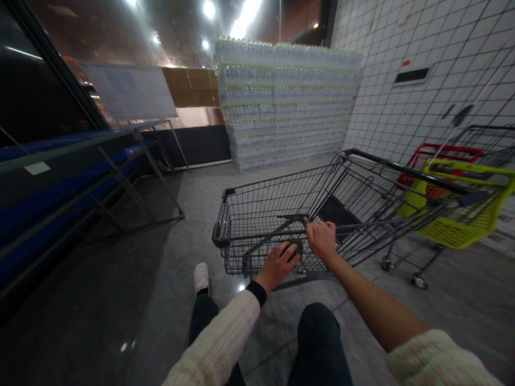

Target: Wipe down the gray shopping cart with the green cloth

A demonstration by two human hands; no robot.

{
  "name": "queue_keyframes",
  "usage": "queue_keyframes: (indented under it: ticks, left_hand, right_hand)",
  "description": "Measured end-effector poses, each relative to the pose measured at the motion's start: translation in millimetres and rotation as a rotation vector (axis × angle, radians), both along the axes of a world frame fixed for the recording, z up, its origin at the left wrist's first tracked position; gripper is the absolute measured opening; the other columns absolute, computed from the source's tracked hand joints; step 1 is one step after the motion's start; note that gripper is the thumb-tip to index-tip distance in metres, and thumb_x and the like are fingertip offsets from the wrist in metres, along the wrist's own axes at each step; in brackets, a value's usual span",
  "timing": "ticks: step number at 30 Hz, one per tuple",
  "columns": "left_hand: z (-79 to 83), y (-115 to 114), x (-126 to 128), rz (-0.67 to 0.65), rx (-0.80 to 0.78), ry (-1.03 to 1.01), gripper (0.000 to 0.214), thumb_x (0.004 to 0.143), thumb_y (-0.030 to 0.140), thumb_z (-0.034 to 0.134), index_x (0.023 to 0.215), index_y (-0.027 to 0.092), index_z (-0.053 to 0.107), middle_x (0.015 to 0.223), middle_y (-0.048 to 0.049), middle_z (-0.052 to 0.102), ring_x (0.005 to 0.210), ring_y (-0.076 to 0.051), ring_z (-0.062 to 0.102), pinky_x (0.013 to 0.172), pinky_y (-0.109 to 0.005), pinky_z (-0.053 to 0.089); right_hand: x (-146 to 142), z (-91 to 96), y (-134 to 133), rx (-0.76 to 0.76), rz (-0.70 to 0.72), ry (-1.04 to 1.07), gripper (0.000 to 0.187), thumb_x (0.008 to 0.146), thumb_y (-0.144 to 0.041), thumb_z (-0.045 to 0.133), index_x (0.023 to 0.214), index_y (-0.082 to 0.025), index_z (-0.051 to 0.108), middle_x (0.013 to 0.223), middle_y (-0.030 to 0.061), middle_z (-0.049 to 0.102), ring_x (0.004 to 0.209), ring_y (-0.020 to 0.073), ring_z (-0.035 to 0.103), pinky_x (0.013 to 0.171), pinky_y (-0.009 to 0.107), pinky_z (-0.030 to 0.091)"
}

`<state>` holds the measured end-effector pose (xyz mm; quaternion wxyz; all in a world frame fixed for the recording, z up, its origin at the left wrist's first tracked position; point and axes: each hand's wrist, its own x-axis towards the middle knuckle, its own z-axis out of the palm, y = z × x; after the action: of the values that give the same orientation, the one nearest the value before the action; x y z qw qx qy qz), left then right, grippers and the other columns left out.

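A dark wire shopping cart (265,201) stands in front of me, its long black handle (406,170) toward the upper right. I cannot tell whether the cart is upright or tipped. My left hand (280,262) curls its fingers over a dark round part that looks like a wheel (298,249) on the cart's near side. Just right of it, my right hand (322,239) is closed around the cart's metal frame, near the end of a curved bar (269,236). The palm sides of both hands are hidden.
Right of the cart are a yellow basket (454,233), a red basket (418,155) and casters (419,281). A tall stack of wrapped bottles (285,102) stands behind, beside a white tiled wall (446,43). A metal-framed table (140,142) is on the left; my shoe (201,277) rests on the grey floor.
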<state>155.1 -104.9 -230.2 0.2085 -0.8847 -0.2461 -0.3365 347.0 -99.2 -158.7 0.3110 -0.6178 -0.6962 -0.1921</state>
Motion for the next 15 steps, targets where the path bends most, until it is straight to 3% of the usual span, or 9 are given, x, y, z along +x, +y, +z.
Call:
queue_keyframes:
  ticks: [3,5,9,12,15]
  left_hand:
    - [18.2,10.6,26.4,-0.057,0.041,0.015,0.023,0.093,0.023,0.051,0.112,0.026,0.064,0.131,-0.0023,0.056,0.124,-0.020,0.044,0.103,-0.039,0.041]
    - [15.3,14.7,33.0,-0.087,0.048,0.077,0.024,0.094,0.023,0.049,0.114,0.026,0.063,0.131,-0.0014,0.057,0.122,-0.018,0.047,0.104,-0.036,0.040]
    - [-16.6,11.3,19.2,-0.043,-0.012,0.216,0.021,0.093,0.022,0.049,0.109,0.023,0.064,0.132,-0.0016,0.056,0.121,-0.018,0.048,0.106,-0.036,0.038]
    - [-41.7,6.0,-4.4,0.020,-0.079,0.290,0.020,0.092,0.021,0.051,0.108,0.022,0.064,0.133,-0.0022,0.055,0.123,-0.019,0.048,0.107,-0.037,0.037]
    - [-54.9,4.8,-33.0,0.053,-0.131,0.335,0.020,0.091,0.021,0.053,0.108,0.023,0.064,0.132,-0.0028,0.056,0.124,-0.018,0.047,0.107,-0.037,0.037]
  right_hand:
    - [0.8,1.1,-0.7,-0.015,0.001,-0.008,0.040,0.097,-0.023,0.034,0.065,-0.020,0.056,0.068,0.0028,0.067,0.072,0.0172,0.052,0.081,0.035,0.023]
    - [0.6,2.4,-1.4,-0.022,0.000,-0.001,0.040,0.098,-0.023,0.033,0.065,-0.020,0.056,0.068,0.0029,0.067,0.073,0.0172,0.052,0.081,0.035,0.023]
    - [0.4,3.6,-1.7,-0.036,0.003,0.004,0.040,0.098,-0.023,0.033,0.065,-0.020,0.056,0.069,0.0035,0.068,0.074,0.0172,0.053,0.082,0.035,0.024]
    - [1.0,2.9,-1.0,-0.051,0.006,0.001,0.040,0.098,-0.024,0.033,0.065,-0.020,0.056,0.069,0.0036,0.067,0.073,0.0170,0.053,0.082,0.034,0.024]
    - [1.5,2.6,-0.7,-0.046,0.011,0.010,0.040,0.097,-0.024,0.034,0.063,-0.019,0.055,0.068,0.0034,0.067,0.072,0.0164,0.052,0.083,0.034,0.024]
